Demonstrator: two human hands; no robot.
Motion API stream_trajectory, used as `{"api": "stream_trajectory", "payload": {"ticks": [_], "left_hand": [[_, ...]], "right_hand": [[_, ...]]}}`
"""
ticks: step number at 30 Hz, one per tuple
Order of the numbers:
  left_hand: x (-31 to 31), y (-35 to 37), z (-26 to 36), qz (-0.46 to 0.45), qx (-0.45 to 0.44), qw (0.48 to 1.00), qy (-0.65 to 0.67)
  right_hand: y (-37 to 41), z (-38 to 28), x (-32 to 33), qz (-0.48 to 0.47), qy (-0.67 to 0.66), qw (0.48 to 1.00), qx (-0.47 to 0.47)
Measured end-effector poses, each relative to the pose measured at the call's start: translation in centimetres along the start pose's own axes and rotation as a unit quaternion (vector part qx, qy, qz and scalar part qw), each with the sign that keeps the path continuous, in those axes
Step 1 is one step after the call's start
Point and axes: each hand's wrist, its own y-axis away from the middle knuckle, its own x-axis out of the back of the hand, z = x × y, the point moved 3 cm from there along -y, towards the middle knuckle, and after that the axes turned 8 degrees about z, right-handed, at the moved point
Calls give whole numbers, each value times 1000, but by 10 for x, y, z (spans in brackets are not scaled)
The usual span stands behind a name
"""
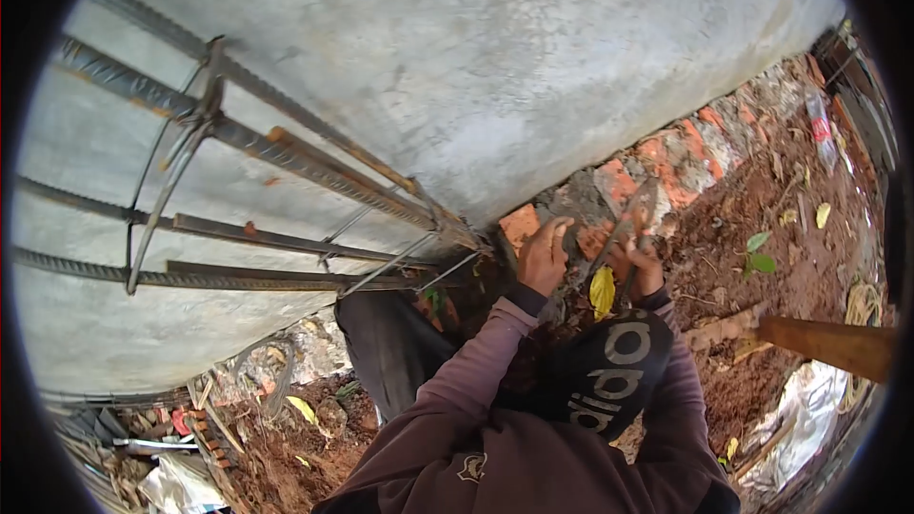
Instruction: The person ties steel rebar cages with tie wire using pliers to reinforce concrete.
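Edged by grey plastered wall (533, 57), open toward red-brown soil (728, 233), dull pointed metal tool (645, 200) within right hand (643, 265), fingers curled, orange brick (519, 225) beside left hand (544, 259), fingers loosely parted.

The left arm (481, 352) slants from the bottom of the frame to centre, its left grip (543, 260) unclenched, fingers loosely bent toward the upper right. Right of centre, the right arm (684, 400) rises; the right grip (647, 266) has curled fingers.
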Motion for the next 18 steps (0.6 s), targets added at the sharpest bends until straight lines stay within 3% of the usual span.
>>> {"api": "stream_trajectory", "payload": {"ticks": [1, 3, 4, 5, 7, 10, 12, 14, 15, 16, 18], "left_hand": [[8, 0, 3, 7, -49, 999, -23], [17, 9, 4, 19, -119, 991, -54], [24, 17, 10, 12, -80, 995, -50], [30, 30, 17, 4, -41, 998, -48], [40, 44, 21, -18, 2, 999, -37], [50, 50, 25, -14, 14, 1000, 2], [46, 51, 43, 15, 6, 999, 39], [34, 42, 64, -12, -26, 995, 101], [24, 40, 64, -40, -47, 993, 103], [-1, 40, 84, -60, -110, 971, 204], [-7, 41, 100, -117, -100, 953, 260]], "right_hand": [[-12, -7, 4, 22, -5, 1000, -5], [-46, -25, 23, 118, 180, 976, -14], [-57, -36, 25, 171, 287, 942, -36], [-63, -37, 25, 206, 423, 882, 0], [-78, -36, 15, 255, 665, 698, 73], [-67, -32, -7, 183, 793, 558, 162], [-43, -59, -56, 30, 726, 666, 167], [-12, -76, -100, -142, 487, 857, 93], [3, -87, -123, -171, 444, 876, 80], [16, -104, -149, -208, 415, 883, 64], [28, -109, -171, -248, 331, 909, 47]]}}
